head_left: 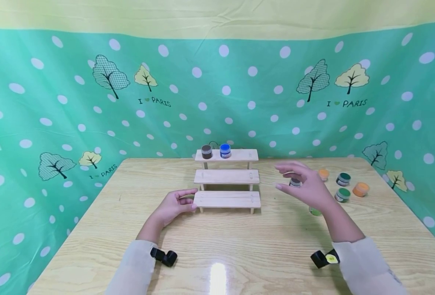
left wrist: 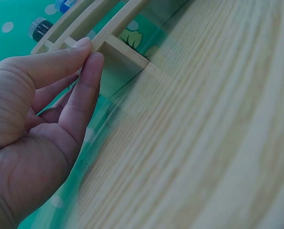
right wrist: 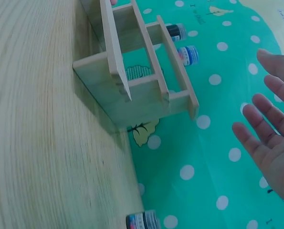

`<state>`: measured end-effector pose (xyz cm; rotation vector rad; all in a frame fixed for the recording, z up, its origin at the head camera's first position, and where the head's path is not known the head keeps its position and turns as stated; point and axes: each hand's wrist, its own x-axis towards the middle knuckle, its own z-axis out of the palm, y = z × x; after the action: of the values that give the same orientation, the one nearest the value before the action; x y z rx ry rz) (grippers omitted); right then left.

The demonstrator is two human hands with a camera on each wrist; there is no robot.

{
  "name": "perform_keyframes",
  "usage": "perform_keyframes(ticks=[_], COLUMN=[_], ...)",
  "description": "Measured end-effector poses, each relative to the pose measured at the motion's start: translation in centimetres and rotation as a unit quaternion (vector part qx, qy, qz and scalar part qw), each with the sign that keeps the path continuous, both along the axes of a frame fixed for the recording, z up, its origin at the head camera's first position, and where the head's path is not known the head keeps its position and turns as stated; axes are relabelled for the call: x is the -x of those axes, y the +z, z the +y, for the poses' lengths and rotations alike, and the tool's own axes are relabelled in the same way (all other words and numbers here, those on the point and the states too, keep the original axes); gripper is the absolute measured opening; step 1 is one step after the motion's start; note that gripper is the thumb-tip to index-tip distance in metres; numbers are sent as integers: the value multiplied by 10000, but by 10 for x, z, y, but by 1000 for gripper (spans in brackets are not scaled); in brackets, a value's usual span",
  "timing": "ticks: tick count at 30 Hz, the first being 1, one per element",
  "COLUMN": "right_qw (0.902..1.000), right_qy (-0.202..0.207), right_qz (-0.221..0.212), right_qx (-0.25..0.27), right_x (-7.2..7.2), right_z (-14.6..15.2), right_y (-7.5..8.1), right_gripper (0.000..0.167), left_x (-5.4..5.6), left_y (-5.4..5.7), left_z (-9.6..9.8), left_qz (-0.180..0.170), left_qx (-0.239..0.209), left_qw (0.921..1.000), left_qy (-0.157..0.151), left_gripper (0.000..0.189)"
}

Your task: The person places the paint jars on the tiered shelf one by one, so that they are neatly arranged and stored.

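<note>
A three-step wooden display rack (head_left: 227, 199) stands on the table. Pinching the left end of its lowest step is my left hand (head_left: 173, 208); thumb and index fingertip meet at that edge in the left wrist view. A black paint jar (head_left: 206, 152) and a blue paint jar (head_left: 225, 151) stand on the left half of the top step. To the rack's right, my right hand (head_left: 306, 184) hovers over the table with its fingers spread and nothing in it. Partly hidden behind it is a dark paint jar (head_left: 295, 182), and below its wrist peeks a light green jar (head_left: 315, 211).
Farther right on the table (head_left: 224, 241) stand two orange jars, one nearer the edge (head_left: 360, 189) and one close behind the hand (head_left: 323, 175), plus two dark green jars, front (head_left: 342, 195) and back (head_left: 343, 179). A green dotted cloth (head_left: 224, 90) hangs behind and beside the table.
</note>
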<state>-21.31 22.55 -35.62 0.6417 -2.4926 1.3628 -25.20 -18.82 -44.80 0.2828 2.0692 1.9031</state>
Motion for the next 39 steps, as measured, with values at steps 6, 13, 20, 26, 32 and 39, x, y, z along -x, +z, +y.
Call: perform_keyframes(ticks=[6, 13, 20, 26, 32, 39], right_qw=[9990, 9971, 9966, 9960, 9955, 9957], right_qy=[375, 584, 590, 557, 432, 245], right_qz=[-110, -46, -148, -144, -222, -287], right_qx=[-213, -484, -564, -684, -813, -845], right_x=[-4, -9, -13, -15, -17, -16], right_z=[15, 35, 55, 71, 82, 92], right_y=[1, 3, 1, -3, -6, -14], right_gripper=[61, 71, 76, 77, 76, 69], left_x=[0, 0, 1, 1, 2, 1], left_y=[0, -1, -1, 0, -1, -2], left_z=[0, -1, -1, -1, -2, -1], left_qz=[-6, 23, 27, 2, -4, 16], left_qx=[7, -41, -55, -46, -51, -21], left_qw=[10000, 10000, 10000, 10000, 10000, 10000], left_qy=[19, 24, -1, -3, -30, -69], left_gripper=[64, 64, 65, 65, 65, 63])
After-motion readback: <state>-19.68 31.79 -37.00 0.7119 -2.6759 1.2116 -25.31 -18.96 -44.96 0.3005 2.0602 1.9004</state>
